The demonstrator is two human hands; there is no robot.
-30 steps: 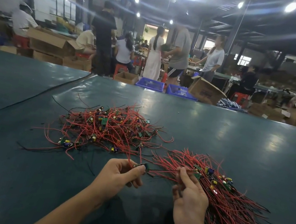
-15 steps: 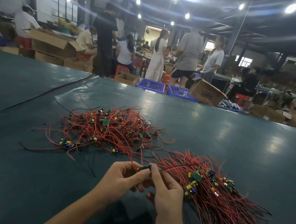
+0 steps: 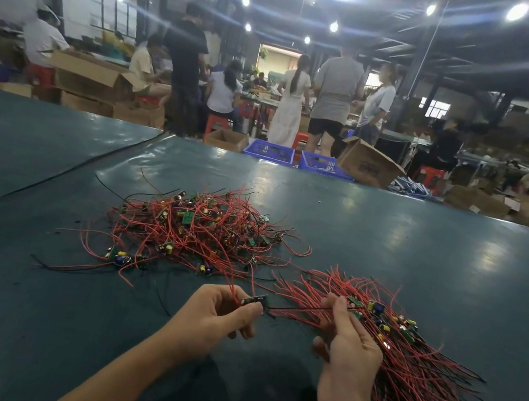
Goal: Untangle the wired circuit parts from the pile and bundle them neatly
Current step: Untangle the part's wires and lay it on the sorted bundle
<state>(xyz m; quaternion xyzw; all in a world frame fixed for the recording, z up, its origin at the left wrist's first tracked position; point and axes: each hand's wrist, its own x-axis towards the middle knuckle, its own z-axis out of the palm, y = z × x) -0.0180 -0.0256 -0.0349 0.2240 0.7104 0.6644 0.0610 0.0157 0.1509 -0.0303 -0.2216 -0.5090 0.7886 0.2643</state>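
Status of work, as observed from beside the table (image 3: 422, 246).

1. Unsorted stock. The tangled pile (image 3: 195, 234) lies in the middle of the table, left of centre and beyond the hands. Red and black leads cross in every direction, and small boards are scattered through it. It holds many parts, so a large share of the untangling is judged to be outstanding.

2. Sorted stock. The sorted bundle (image 3: 405, 354) lies near and to the right, partly under the right hand. Its boards are grouped at the far end and its leads fan out toward the near right edge, roughly parallel. No tie or band is visible round it (part of it is hidden by the hand, so this cannot be confirmed).

3. Part in hand. The left hand (image 3: 220, 314) pinches one circuit part (image 3: 256, 300) between thumb and forefinger, just above the table between pile and bundle. Red leads rise from this grip toward the near edge of the pile. Whether they are free of it cannot be told.

4. The right hand (image 3: 351, 345) pinches the black lead (image 3: 301, 307) of that part in its fingertips. The lead is drawn straight between the two hands.

5. Assessment. The task is judged to be roughly at its midpoint. One part is being straightened for addition to the bundle. The rest of the pile and the final binding are not yet done.
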